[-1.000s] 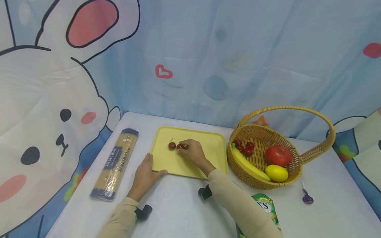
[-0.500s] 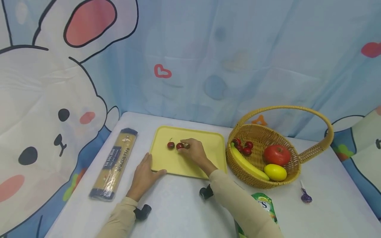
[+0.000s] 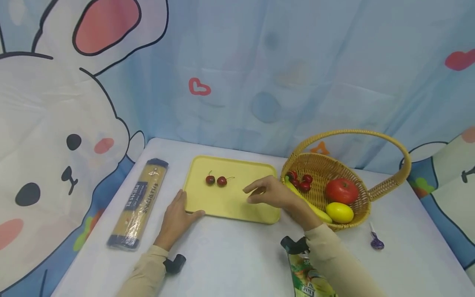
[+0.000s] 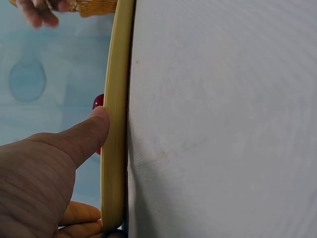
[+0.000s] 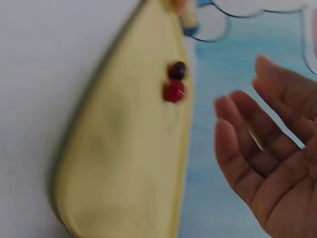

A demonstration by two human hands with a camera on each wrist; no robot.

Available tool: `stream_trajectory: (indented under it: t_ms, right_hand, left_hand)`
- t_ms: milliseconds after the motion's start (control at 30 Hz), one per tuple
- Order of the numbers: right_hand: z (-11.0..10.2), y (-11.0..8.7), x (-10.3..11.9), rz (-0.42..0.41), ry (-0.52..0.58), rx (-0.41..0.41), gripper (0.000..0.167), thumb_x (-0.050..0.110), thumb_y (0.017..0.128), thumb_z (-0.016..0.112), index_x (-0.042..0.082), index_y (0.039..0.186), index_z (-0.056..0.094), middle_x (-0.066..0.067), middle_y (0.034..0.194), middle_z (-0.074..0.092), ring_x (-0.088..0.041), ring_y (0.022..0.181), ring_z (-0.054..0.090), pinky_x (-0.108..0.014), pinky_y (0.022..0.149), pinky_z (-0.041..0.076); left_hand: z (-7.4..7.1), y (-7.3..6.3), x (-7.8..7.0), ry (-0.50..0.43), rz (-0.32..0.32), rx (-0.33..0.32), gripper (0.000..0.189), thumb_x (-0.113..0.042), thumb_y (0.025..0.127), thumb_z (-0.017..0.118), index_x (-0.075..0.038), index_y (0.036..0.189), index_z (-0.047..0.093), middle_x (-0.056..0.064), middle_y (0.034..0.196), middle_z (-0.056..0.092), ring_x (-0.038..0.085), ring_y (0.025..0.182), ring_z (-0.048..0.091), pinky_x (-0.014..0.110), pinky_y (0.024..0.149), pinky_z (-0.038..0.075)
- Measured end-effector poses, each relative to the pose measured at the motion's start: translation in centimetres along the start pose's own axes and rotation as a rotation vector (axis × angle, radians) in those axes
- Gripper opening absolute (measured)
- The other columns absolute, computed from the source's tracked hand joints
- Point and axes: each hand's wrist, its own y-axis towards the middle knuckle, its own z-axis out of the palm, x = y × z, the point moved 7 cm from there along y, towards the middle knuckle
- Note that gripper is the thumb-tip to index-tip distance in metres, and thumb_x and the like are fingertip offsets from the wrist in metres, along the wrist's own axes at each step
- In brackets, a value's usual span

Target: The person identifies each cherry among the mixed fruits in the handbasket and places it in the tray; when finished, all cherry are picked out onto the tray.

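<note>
Two dark red cherries with stems lie close together on the yellow tray, a left cherry and a right cherry. My left hand holds the tray's near left corner, its thumb on the front rim and its fingers along the left side. Over the tray's right end is my right hand, fingers loosely bent and nothing between them. The right wrist view shows that same hand apart from the cherries, somewhat blurred.
A wicker basket at the right holds a banana, a lemon, a red fruit and several cherries. Left of the tray lies a spaghetti pack. A lollipop and a green bag lie nearer the right side.
My right hand has let go of the right cherry and moved right, away from it, toward the basket. That cherry now lies fully visible beside the other. The left hand stays at the tray corner.
</note>
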Motion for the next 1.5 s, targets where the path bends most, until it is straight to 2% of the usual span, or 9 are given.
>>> stream_trajectory:
  t_ms: [100,200,333,533,733,800,967,1233,1500]
  right_hand:
    - [-2.6,-2.1,-0.1,0.036,0.027,0.065,0.032,0.013,0.091,0.072,-0.004,0.117,0.070,-0.028,0.120,0.067,-0.021,0.099,0.072,-0.033,0.085,0.060]
    - [-5.9,-3.8,-1.0,0.095,0.044,0.048,0.031,0.015,0.091,0.072,-0.002,0.118,0.071,-0.026,0.122,0.067,-0.023,0.097,0.071,-0.034,0.085,0.060]
    - [-10.2,-5.0,-3.4,0.203,0.048,-0.086,0.041,0.023,0.090,0.074,0.001,0.124,0.068,-0.022,0.124,0.067,-0.025,0.098,0.070,-0.044,0.092,0.058]
    - [-14.0,-5.5,-7.9,0.317,0.056,-0.318,0.055,0.026,0.094,0.070,0.000,0.139,0.055,-0.023,0.143,0.053,-0.005,0.103,0.063,-0.054,0.106,0.048]
    - [-14.4,-5.5,-11.3,0.458,0.010,-0.464,0.049,0.015,0.098,0.063,-0.005,0.140,0.051,-0.032,0.141,0.050,-0.037,0.120,0.060,-0.055,0.103,0.050]
    - [-14.3,-5.7,-12.1,0.536,-0.026,-0.462,0.048,0.016,0.098,0.062,-0.003,0.141,0.052,-0.030,0.143,0.049,-0.044,0.124,0.054,-0.058,0.105,0.047]
    - [-14.0,-5.9,-13.3,0.664,-0.079,-0.404,0.048,0.017,0.096,0.065,0.001,0.140,0.055,-0.028,0.144,0.049,-0.045,0.131,0.047,-0.062,0.111,0.038]
    - [-13.9,-5.5,-13.6,0.627,-0.151,-0.417,0.044,0.018,0.092,0.070,-0.003,0.130,0.063,-0.030,0.138,0.053,-0.047,0.133,0.043,-0.060,0.109,0.041]
    - [-14.9,-6.7,-12.6,0.564,-0.057,-0.478,0.047,0.023,0.095,0.067,0.001,0.136,0.059,-0.026,0.139,0.055,-0.043,0.131,0.049,-0.059,0.108,0.044]
  left_hand:
    - [-0.1,0.1,0.1,0.001,-0.006,0.007,0.094,-0.034,0.081,0.082,0.017,0.145,0.034,0.034,0.155,0.029,0.047,0.142,0.034,0.053,0.118,0.032]
    - [-0.2,0.1,0.4,0.001,-0.018,0.004,0.093,-0.034,0.081,0.082,0.016,0.145,0.035,0.033,0.155,0.029,0.047,0.142,0.034,0.053,0.118,0.032]
    - [-0.3,0.0,0.6,-0.002,-0.020,0.001,0.093,-0.033,0.081,0.082,0.016,0.145,0.035,0.033,0.155,0.029,0.047,0.142,0.033,0.053,0.118,0.032]
    - [0.0,-0.2,1.0,0.008,-0.013,0.003,0.092,-0.033,0.081,0.082,0.017,0.144,0.036,0.034,0.154,0.030,0.047,0.142,0.034,0.054,0.117,0.032]
    - [0.2,-0.4,1.1,0.000,-0.016,0.003,0.092,-0.033,0.082,0.081,0.017,0.143,0.036,0.034,0.154,0.031,0.047,0.142,0.034,0.054,0.117,0.032]
    - [0.3,-0.5,1.0,0.000,-0.017,0.005,0.091,-0.033,0.082,0.081,0.017,0.143,0.036,0.034,0.154,0.030,0.047,0.142,0.034,0.054,0.117,0.032]
    - [0.3,-0.5,0.9,0.006,-0.010,0.003,0.091,-0.034,0.082,0.081,0.017,0.143,0.037,0.033,0.154,0.031,0.047,0.142,0.034,0.054,0.117,0.032]
    - [0.2,-0.4,0.5,0.005,-0.009,0.001,0.091,-0.033,0.082,0.081,0.016,0.143,0.037,0.034,0.154,0.030,0.048,0.141,0.034,0.054,0.117,0.033]
    - [0.2,-0.2,0.2,0.007,0.006,0.003,0.091,-0.033,0.082,0.081,0.017,0.143,0.037,0.034,0.154,0.030,0.047,0.142,0.034,0.054,0.117,0.033]
